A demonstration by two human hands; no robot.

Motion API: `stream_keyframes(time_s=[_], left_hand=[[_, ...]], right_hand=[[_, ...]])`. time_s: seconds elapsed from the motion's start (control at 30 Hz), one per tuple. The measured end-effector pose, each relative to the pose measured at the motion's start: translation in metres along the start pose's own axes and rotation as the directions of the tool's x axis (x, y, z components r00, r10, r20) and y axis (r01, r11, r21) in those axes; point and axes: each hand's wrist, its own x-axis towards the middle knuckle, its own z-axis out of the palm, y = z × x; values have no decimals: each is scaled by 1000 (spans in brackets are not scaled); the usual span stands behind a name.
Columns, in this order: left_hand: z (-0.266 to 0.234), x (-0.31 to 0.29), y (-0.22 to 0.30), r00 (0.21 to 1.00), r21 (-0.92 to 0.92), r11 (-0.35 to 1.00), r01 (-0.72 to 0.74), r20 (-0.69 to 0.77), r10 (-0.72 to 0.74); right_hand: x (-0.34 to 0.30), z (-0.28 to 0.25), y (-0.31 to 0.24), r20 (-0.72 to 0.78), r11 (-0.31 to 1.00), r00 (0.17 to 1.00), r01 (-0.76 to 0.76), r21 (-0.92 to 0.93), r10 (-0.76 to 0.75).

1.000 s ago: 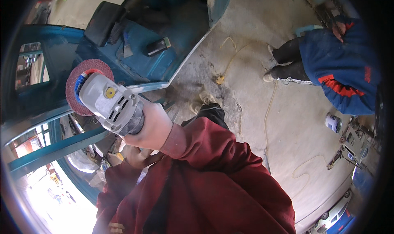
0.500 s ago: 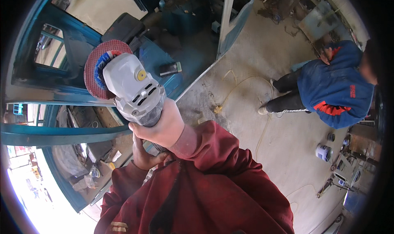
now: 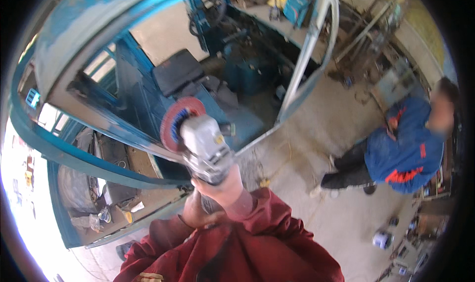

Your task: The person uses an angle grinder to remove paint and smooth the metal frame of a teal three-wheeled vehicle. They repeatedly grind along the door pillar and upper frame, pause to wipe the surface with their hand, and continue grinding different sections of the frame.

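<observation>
In both hands I hold a light grey angle grinder (image 3: 205,138), tilted up in front of my chest. A reddish disc (image 3: 170,126) with a blue centre is fitted at its head. My right hand (image 3: 228,185) is wrapped round the body just behind the metal gear housing. Lower down, my left hand (image 3: 195,212) closes on the rear of the grinder, its fingers partly hidden behind the tool and my right wrist. Beyond the disc stands the teal vehicle cab (image 3: 123,128); whether the disc touches it I cannot tell.
Inside the cab are a dark seat (image 3: 175,74) and a steering wheel (image 3: 213,12). A curved teal frame bar (image 3: 99,165) runs along the left. At right stands a person in a blue jacket (image 3: 403,143). A white bucket (image 3: 382,239) sits on the concrete floor (image 3: 316,232).
My view has tilted up, showing more of the cab roof and far side. The grinder and both hands appear lower and further right, with the grip kept.
</observation>
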Motion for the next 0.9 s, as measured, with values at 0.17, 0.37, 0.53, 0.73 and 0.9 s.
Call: stream_keyframes(time_s=[0.17,0.37,0.53,0.73,0.9], left_hand=[[7,0,1,983,-389,903,183,43,-181],[17,11,12,954,-739,673,40,-172,-246],[13,23,16,897,-667,740,-82,-373,-237],[-12,40,16,782,-605,770,-203,-573,-244],[-74,59,21,638,-502,803,-323,-742,-207]], right_hand=[[-6,4,5,86,994,990,-112,0,111],[2,10,6,189,995,978,-76,-57,86],[7,24,-7,356,989,931,-35,-143,85],[29,68,-30,550,986,832,139,-90,-67],[51,108,-78,730,973,659,228,36,-181]])
